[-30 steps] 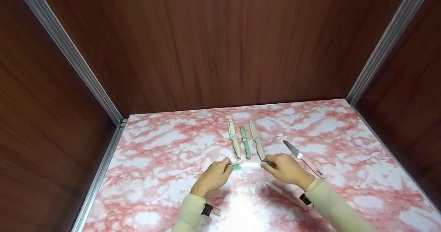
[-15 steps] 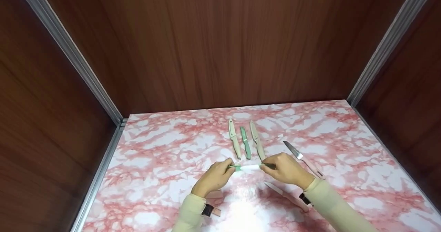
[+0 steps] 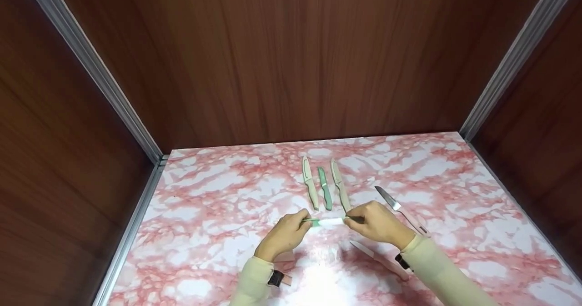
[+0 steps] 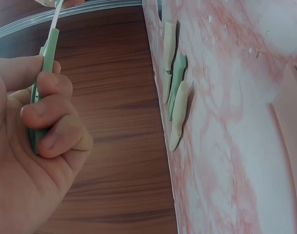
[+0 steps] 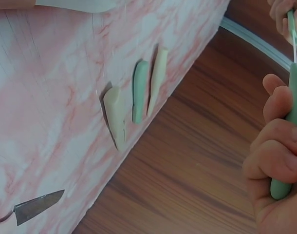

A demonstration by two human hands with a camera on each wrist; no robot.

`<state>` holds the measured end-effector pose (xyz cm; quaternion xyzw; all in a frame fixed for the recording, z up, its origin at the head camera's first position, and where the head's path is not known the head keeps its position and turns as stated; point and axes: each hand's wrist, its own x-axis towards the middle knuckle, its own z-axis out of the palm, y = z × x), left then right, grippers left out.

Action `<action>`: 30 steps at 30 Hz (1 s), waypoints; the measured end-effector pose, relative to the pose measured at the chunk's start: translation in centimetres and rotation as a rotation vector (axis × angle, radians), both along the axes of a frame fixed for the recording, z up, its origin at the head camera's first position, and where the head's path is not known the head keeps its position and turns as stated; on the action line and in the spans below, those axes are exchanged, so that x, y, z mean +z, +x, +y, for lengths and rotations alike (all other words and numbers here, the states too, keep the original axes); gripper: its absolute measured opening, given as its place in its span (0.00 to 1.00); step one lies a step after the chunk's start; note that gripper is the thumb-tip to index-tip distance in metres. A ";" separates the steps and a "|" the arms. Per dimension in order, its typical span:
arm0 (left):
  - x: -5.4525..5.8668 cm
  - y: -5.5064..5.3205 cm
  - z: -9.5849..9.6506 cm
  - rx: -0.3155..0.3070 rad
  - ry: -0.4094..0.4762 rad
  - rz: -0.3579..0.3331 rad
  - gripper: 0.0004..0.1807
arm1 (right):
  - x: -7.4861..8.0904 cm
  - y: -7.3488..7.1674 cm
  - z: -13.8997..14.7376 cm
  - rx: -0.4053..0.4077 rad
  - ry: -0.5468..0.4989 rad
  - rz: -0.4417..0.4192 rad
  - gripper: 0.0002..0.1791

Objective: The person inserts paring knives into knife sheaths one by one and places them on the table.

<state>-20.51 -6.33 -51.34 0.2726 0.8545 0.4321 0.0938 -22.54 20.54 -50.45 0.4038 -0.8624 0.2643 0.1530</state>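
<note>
My left hand (image 3: 284,234) grips a green blade sheath (image 4: 50,48), its fingers curled round it in the left wrist view. In my right hand (image 3: 379,224) is a knife by its green handle (image 5: 295,102). The knife's white blade (image 3: 333,221) spans the gap between the hands, and its far part is hidden in the sheath. Both hands are above the table. Behind them lie a cream sheathed knife (image 3: 310,183), a green sheathed knife (image 3: 325,190) and another cream sheathed knife (image 3: 338,183), side by side.
A pink-handled knife (image 3: 411,220) with a bare metal blade lies at right. Another pink knife (image 3: 382,261) with a pale blade lies below my right hand. A pink piece (image 3: 286,280) shows by my left wrist. Brown panels (image 3: 291,60) enclose the marbled table (image 3: 204,233).
My left hand has shifted slightly right with the sheath, and a little less of the white blade shows. My right hand has barely moved.
</note>
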 end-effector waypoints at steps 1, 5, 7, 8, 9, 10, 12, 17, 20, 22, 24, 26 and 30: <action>0.0 0.0 0.0 -0.001 -0.001 -0.001 0.11 | 0.0 0.0 0.0 0.007 -0.002 0.004 0.20; -0.2 -0.1 0.1 -0.004 -0.008 0.001 0.10 | -0.1 -0.1 0.0 0.026 -0.005 0.001 0.20; -0.2 -0.1 0.1 -0.003 -0.010 0.001 0.10 | -0.2 -0.1 0.0 0.031 -0.009 -0.013 0.20; -0.1 -0.1 0.1 -0.001 -0.012 0.004 0.10 | -0.2 -0.1 0.0 0.026 -0.007 -0.019 0.20; -0.1 -0.1 0.2 0.001 -0.014 0.005 0.11 | -0.2 0.0 -0.1 0.023 -0.008 -0.025 0.20; -0.1 -0.1 0.2 0.002 -0.015 0.008 0.11 | -0.2 0.0 -0.1 0.020 -0.007 -0.029 0.21; 0.0 -0.1 0.2 0.007 -0.018 0.013 0.11 | -0.2 0.0 -0.2 0.015 -0.002 -0.029 0.21; 0.0 -0.2 0.3 0.009 -0.017 0.025 0.11 | -0.2 -0.1 -0.3 0.022 0.000 -0.015 0.22; 0.0 -0.2 0.4 0.013 -0.023 0.036 0.11 | -0.1 -0.1 -0.4 0.026 -0.003 -0.009 0.23; 0.1 -0.2 0.4 0.017 -0.031 0.046 0.11 | -0.1 0.0 -0.4 0.029 -0.003 -0.008 0.23; 0.1 -0.1 0.4 0.019 -0.033 0.049 0.11 | 0.0 0.0 -0.5 0.034 -0.004 -0.012 0.23; 0.1 -0.1 0.5 0.020 -0.033 0.047 0.11 | 0.0 0.0 -0.5 0.040 -0.004 -0.017 0.22; 0.0 -0.1 0.6 0.021 -0.026 0.040 0.11 | 0.0 0.1 -0.5 0.035 0.000 -0.035 0.22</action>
